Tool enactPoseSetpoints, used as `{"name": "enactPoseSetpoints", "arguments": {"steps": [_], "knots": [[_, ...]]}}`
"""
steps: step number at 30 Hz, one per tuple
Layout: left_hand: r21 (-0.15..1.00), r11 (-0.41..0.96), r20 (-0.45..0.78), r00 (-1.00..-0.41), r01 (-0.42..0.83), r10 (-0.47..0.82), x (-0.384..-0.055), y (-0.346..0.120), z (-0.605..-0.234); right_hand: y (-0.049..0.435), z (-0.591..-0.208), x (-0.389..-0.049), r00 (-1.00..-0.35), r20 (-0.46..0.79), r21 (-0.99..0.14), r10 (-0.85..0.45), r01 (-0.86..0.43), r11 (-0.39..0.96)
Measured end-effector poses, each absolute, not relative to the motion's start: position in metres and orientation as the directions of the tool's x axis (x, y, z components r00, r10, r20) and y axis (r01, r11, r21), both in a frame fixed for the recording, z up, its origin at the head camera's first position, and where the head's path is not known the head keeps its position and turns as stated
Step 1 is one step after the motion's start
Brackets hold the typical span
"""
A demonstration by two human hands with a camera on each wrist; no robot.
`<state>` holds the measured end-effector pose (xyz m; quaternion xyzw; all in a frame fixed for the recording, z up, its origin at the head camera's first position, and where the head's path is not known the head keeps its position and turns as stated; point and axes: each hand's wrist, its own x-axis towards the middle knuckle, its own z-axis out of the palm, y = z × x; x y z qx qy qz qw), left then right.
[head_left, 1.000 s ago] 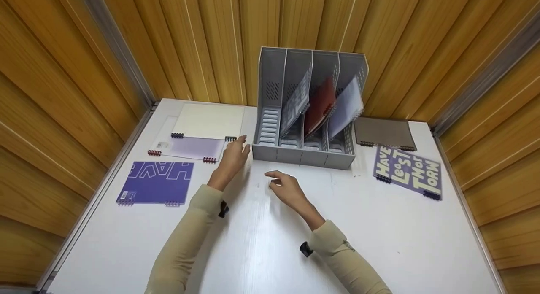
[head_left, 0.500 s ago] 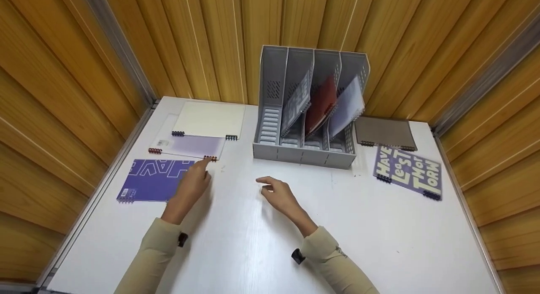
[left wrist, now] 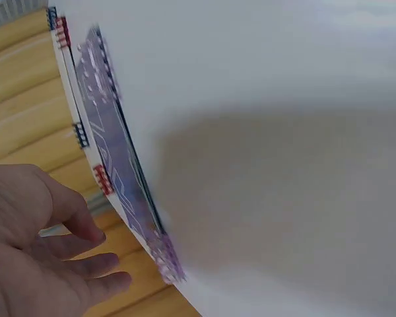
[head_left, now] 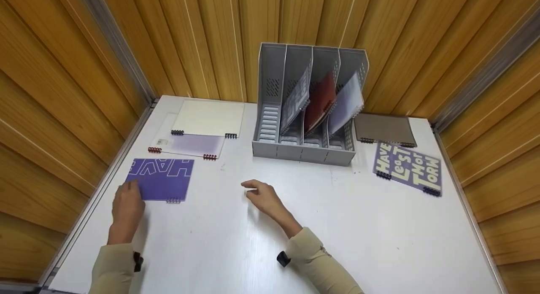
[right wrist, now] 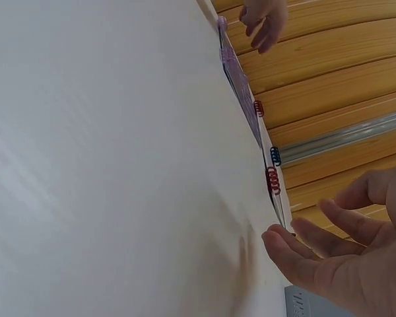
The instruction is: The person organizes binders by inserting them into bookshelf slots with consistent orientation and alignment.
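A purple spiral notebook with outlined letters lies flat at the left of the white table. My left hand is over its lower left corner and hides that ring binding. In the left wrist view a gap shows between the bent, loose fingers and the notebook; nothing is between them. My right hand hangs over the middle of the table, holding nothing, fingers loosely bent. Behind the purple notebook lie a translucent lavender notebook with red rings and a cream notebook overlapping it.
A grey file rack stands at the back centre. Leaning in its compartments are a grey lettered notebook, a red one and a pale lavender one. At right lie a brown notebook and a lettered purple notebook.
My left hand has swept from beside the rack, leftward and toward me, to the purple notebook's left corner. My right hand has drifted slightly left and nearer to me. The notebooks have stayed put.
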<state>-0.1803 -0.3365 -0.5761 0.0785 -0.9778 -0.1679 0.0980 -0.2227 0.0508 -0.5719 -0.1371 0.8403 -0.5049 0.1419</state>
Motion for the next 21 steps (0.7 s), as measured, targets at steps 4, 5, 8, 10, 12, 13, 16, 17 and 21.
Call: {"name": "enactPoseSetpoints", "arguments": {"steps": [4,5,8,10,12,13,16,17,21], "knots": [[0.332,0.917,-0.01,-0.973,-0.222,-0.231,-0.17,-0.364,-0.582,0.042,-0.573,-0.22,-0.92,-0.116,-0.897,-0.375,-0.065,0.438],[0.332,0.914,-0.05,-0.972,-0.233,-0.229,-0.169,-0.368,-0.584,0.041,-0.573,-0.219,-0.92,-0.118,-0.899,-0.374,-0.06,0.433],[0.347,0.908,-0.117,-0.972,-0.234,-0.205,-0.166,-0.374,-0.585,0.038,-0.573,-0.218,-0.921,-0.117,-0.909,-0.372,-0.052,0.414],[0.346,0.913,-0.108,-0.976,-0.217,-0.191,-0.165,-0.373,-0.586,0.038,-0.573,-0.218,-0.922,-0.113,-0.911,-0.371,-0.052,0.409],[0.342,0.919,-0.081,-0.98,-0.198,-0.181,-0.165,-0.369,-0.586,0.037,-0.572,-0.218,-0.922,-0.112,-0.912,-0.369,-0.052,0.407],[0.339,0.921,-0.073,-0.981,-0.192,-0.177,-0.164,-0.367,-0.585,0.037,-0.572,-0.218,-0.922,-0.113,-0.911,-0.37,-0.052,0.408],[0.332,0.926,-0.082,-0.983,-0.183,-0.164,-0.164,-0.36,-0.585,0.038,-0.574,-0.218,-0.923,-0.122,-0.909,-0.366,-0.043,0.414],[0.336,0.924,-0.096,-0.982,-0.183,-0.16,-0.163,-0.357,-0.584,0.039,-0.575,-0.218,-0.923,-0.126,-0.909,-0.363,-0.039,0.414],[0.366,0.911,-0.144,-0.978,-0.192,-0.149,-0.161,-0.347,-0.583,0.04,-0.577,-0.218,-0.926,-0.13,-0.911,-0.355,-0.03,0.412]]}}
